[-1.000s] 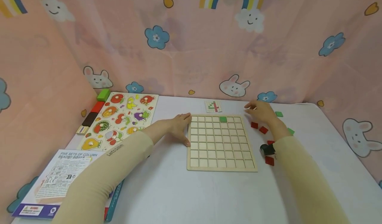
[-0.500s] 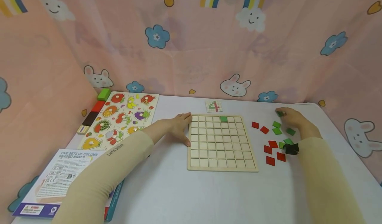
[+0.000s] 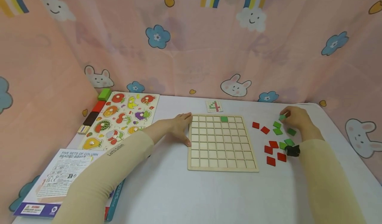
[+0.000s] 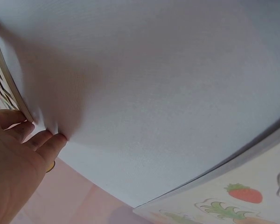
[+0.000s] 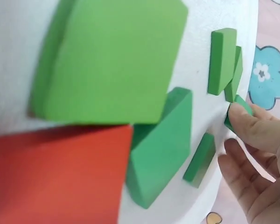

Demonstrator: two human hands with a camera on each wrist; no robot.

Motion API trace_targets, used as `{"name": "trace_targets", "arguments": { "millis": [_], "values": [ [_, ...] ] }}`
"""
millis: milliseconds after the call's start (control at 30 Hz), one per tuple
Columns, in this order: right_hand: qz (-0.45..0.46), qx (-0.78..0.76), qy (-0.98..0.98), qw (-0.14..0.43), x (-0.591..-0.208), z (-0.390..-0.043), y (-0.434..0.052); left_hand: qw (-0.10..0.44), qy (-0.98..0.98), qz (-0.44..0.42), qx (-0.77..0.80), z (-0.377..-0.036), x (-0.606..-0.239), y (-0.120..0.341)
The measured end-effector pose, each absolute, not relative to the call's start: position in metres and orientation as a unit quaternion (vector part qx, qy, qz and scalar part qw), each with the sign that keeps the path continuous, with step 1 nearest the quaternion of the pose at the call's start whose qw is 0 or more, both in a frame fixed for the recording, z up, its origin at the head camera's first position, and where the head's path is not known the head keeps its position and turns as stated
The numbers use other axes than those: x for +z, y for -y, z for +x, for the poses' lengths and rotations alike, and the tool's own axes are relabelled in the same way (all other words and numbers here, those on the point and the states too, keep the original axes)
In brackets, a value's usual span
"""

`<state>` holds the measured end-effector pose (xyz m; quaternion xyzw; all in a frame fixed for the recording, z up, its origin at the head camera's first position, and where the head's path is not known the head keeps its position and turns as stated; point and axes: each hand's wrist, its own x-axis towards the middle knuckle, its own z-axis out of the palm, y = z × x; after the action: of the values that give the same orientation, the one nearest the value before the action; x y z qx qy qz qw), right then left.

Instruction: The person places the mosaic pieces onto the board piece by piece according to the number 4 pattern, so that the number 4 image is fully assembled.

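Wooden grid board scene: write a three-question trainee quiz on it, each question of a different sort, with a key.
1. True or false: the wooden grid board holds one green tile, in its top row.
2. Multiple choice: what does the right hand pinch? A) a red tile B) a green tile C) the pattern card
3. Fill in: the left hand rests on the table against the board's ____ edge.

Key
1. True.
2. B; the right wrist view shows the fingertips on it.
3. Left.
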<state>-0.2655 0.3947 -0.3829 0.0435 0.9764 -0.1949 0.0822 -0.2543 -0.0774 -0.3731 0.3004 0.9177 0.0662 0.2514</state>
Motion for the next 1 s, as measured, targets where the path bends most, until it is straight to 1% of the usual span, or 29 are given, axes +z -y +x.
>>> {"name": "trace_targets", "arguments": {
  "millis": [133, 233, 300, 400, 667, 833, 1000],
  "values": [
    [0.027, -0.219, -0.975, 0.042, -0.384, -0.269, -0.384, 0.252, -0.920, 0.295, 0.063, -0.254, -0.373, 0.078],
    [-0.018, -0.244, -0.969, 0.017, -0.383, -0.274, -0.362, 0.254, -0.921, 0.290, 0.063, -0.253, -0.372, 0.078],
    [-0.054, -0.260, -0.964, 0.014, -0.381, -0.276, -0.342, 0.255, -0.921, 0.289, 0.063, -0.253, -0.373, 0.078],
    [-0.099, -0.291, -0.951, 0.028, -0.379, -0.277, -0.311, 0.256, -0.920, 0.290, 0.064, -0.253, -0.374, 0.078],
    [-0.166, -0.327, -0.927, 0.084, -0.377, -0.276, -0.236, 0.252, -0.920, 0.294, 0.064, -0.254, -0.373, 0.077],
    [-0.203, -0.334, -0.916, 0.090, -0.380, -0.273, -0.210, 0.251, -0.918, 0.299, 0.066, -0.255, -0.374, 0.076],
    [-0.216, -0.328, -0.915, 0.094, -0.382, -0.271, -0.198, 0.249, -0.919, 0.299, 0.064, -0.255, -0.374, 0.077]
  ]
}}
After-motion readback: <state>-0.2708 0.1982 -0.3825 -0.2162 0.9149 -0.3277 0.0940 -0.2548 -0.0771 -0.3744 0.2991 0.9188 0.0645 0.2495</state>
